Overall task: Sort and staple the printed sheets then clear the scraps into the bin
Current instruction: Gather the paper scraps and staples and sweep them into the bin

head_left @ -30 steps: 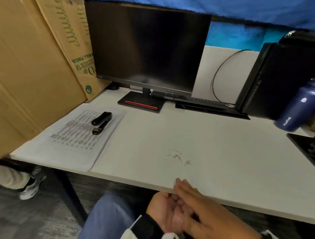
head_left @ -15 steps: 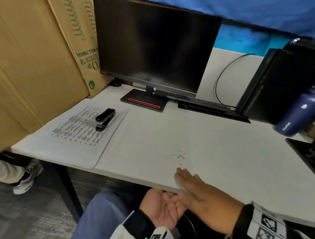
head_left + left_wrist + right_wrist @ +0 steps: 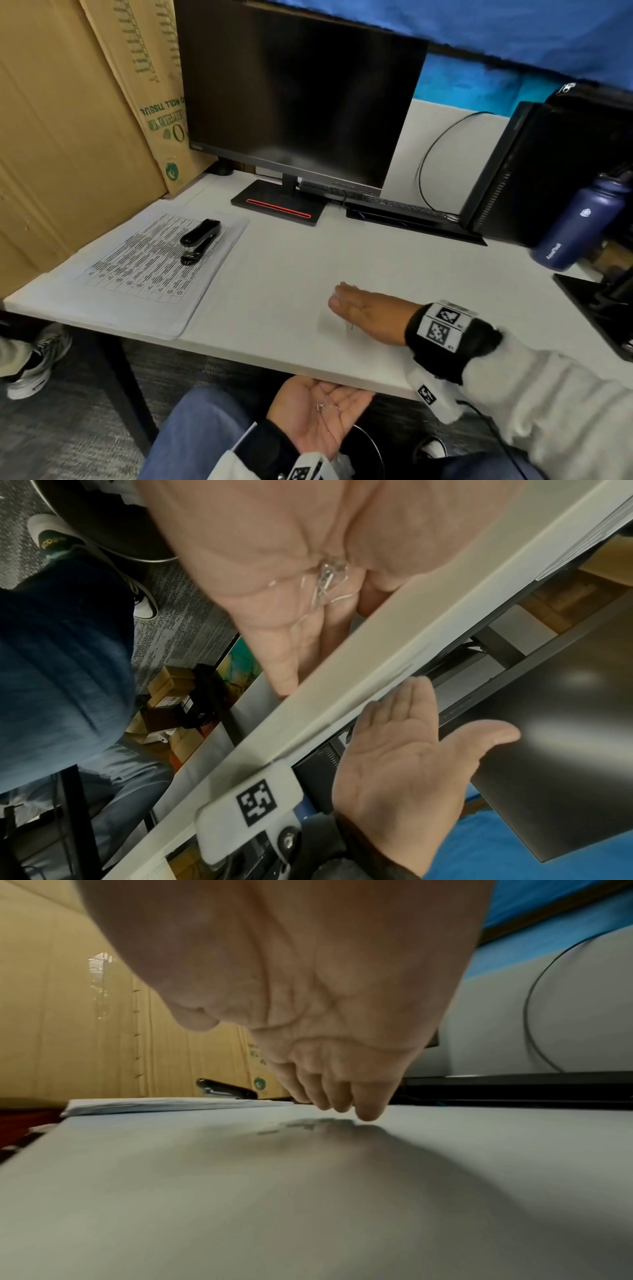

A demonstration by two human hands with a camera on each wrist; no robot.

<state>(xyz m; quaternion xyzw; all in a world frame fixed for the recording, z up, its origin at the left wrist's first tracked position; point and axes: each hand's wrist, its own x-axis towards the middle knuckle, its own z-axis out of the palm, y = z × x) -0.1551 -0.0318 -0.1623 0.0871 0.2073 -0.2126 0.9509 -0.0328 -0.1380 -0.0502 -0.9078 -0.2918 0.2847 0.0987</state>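
Note:
My right hand (image 3: 356,306) lies flat on the white desk (image 3: 274,308), fingers straight, covering the spot with the loose staple scraps. One bent staple (image 3: 352,327) shows beside its edge. In the right wrist view the fingertips (image 3: 368,1110) touch the desk over a few scraps (image 3: 301,1125). My left hand (image 3: 325,407) waits palm up just under the desk's front edge, with several bent staples (image 3: 325,580) lying in the open palm. A black stapler (image 3: 200,240) rests on the stack of printed sheets (image 3: 137,274) at the desk's left.
A monitor (image 3: 301,92) and keyboard (image 3: 404,209) stand at the back, a black computer tower (image 3: 548,171) and blue bottle (image 3: 579,226) on the right. Cardboard boxes (image 3: 68,137) wall the left. A dark round rim (image 3: 368,445) shows on the floor under my left hand.
My right hand left the desk edge beside my left palm and moved forward onto the desk, now covering the scattered staples. The left hand stays palm up below the edge.

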